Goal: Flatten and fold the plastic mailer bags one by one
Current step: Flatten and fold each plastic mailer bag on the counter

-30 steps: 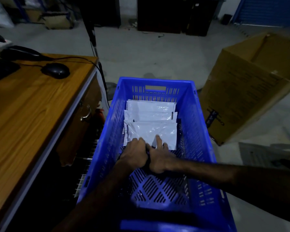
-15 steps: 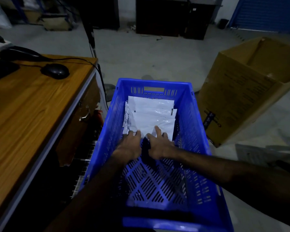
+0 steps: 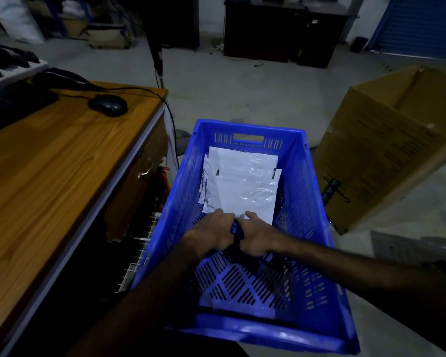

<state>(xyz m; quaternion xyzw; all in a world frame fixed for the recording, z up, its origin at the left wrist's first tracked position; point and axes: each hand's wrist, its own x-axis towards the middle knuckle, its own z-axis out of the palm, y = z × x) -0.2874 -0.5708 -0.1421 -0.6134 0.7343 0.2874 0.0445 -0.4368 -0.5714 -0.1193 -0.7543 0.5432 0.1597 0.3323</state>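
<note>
2 hands down in the blue crate (image 3: pixel 307 176) right now, knuckles nearly touching each other. My left hand (image 3: pixel 211 233) and right hand (image 3: pixel 255 238) both have their fingers curled down at the near edge of the top white mailer bag (image 3: pixel 245 199). Honestly I can't tell if they're pinching the plastic or just pressing on it, the light is awful and the fingertips are tucked out of sight. There's something dark wedged between the 2 hands too, can't make out what it is.

Bags sit in a loose stack (image 3: pixel 242 171) just beyond my fingertips, at the far end of the crate, each one offset a bit so the edges fan out. I count maybe 3 or 4 layers, hard to say. My guess is they're piled at that end so the slotted floor on the near side of my fingers stays free as a working patch.

Why hold it there? I'd say both hands at the near edge, close together, is how you seat a bag onto the stack or press a fold flat without the slippery film skating off. Thin plastic like that slides easily, so keeping the hands low makes sense.

Off to the left of my left hand's fingers is the wooden desk (image 3: pixel 49 189) with a mouse (image 3: pixel 108 105), and right of my right hand's fingers a cardboard box (image 3: pixel 386 161) lies tipped on the floor.
</note>
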